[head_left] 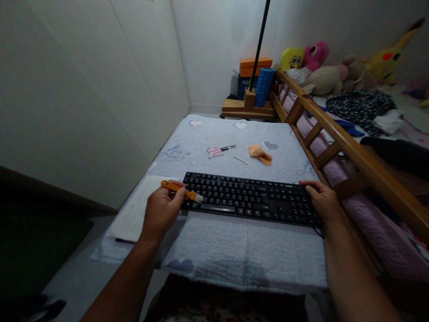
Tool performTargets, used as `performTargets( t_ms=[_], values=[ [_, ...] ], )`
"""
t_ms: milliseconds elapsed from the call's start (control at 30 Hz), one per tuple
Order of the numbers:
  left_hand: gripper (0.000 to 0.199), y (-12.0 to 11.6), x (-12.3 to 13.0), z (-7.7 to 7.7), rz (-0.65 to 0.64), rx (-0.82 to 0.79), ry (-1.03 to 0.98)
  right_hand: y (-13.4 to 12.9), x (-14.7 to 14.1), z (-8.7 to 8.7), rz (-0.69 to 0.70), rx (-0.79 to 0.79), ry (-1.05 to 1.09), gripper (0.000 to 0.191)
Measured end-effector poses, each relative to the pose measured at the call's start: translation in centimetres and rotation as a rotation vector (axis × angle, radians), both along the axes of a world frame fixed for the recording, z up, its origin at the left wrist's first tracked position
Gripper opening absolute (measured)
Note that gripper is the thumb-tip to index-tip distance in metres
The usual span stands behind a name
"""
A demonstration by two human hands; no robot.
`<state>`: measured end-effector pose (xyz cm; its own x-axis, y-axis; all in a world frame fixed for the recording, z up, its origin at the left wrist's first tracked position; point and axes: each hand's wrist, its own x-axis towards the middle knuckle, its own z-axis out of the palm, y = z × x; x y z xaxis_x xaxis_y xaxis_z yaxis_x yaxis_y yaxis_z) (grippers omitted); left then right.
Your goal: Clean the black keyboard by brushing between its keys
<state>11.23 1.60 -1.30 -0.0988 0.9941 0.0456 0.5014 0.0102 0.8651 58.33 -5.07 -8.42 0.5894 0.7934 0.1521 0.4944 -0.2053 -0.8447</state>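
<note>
A black keyboard [248,199] lies across the view above the blue cloth, its keys facing up; I cannot tell if it is raised. My left hand [164,203] pinches a small brush [192,195] with an orange handle, at the keyboard's left end. The brush's pale bristles point right, over the lower left keys. At the other end, my right hand [323,200] grips the keyboard's right edge, thumb on top. Beyond the keyboard lie an orange cloth [260,154], a cotton swab [240,160] and a thin dark-handled tool [228,147].
The table bears a quilted blue cloth [214,241] with hearts. A white sheet [134,214] lies at its left. A wooden bed rail [348,147] runs along the right, with plush toys behind it. A wooden stand [248,105] holds a black pole at the back.
</note>
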Motion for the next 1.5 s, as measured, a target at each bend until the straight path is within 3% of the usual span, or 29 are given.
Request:
performTargets(
  t_ms=[367, 633, 833, 900, 1100, 1267, 1333, 1500],
  values=[
    [0.043, 0.8, -3.6, 0.7, 0.100, -0.012, 0.164, 0.0, 0.3, -0.2, 0.021, 0.011, -0.043, 0.028],
    [0.037, 0.6, -4.4, 1.9, 0.230, 0.103, 0.433, 0.0, 0.3, -0.1, 0.029, 0.007, -0.031, 0.027],
    [0.038, -0.1, -2.1, 1.8, 0.129, 0.045, -0.059, 0.0, 0.1, 0.0, 0.014, 0.017, -0.029, 0.027],
    [0.040, 0.0, -1.5, 1.5, 0.093, 0.007, -0.099, 0.0, 0.1, 0.0, 0.015, 0.017, -0.022, 0.028],
    [0.036, 0.6, -3.0, 1.3, 0.110, -0.008, 0.249, 0.0, 0.1, 0.0, 0.011, 0.013, -0.015, 0.028],
    [0.037, 1.0, -4.4, 2.2, 0.209, 0.103, 0.459, 0.0, 0.4, -0.3, 0.021, 0.013, -0.023, 0.029],
    [0.035, 0.9, -3.8, 2.5, 0.211, 0.122, 0.362, 0.0, 0.5, -0.3, 0.027, 0.026, -0.027, 0.029],
    [0.038, 0.3, 0.9, 2.1, 0.034, 0.036, -0.255, 0.1, 0.4, -0.3, 0.004, 0.007, -0.010, 0.029]
  ],
)
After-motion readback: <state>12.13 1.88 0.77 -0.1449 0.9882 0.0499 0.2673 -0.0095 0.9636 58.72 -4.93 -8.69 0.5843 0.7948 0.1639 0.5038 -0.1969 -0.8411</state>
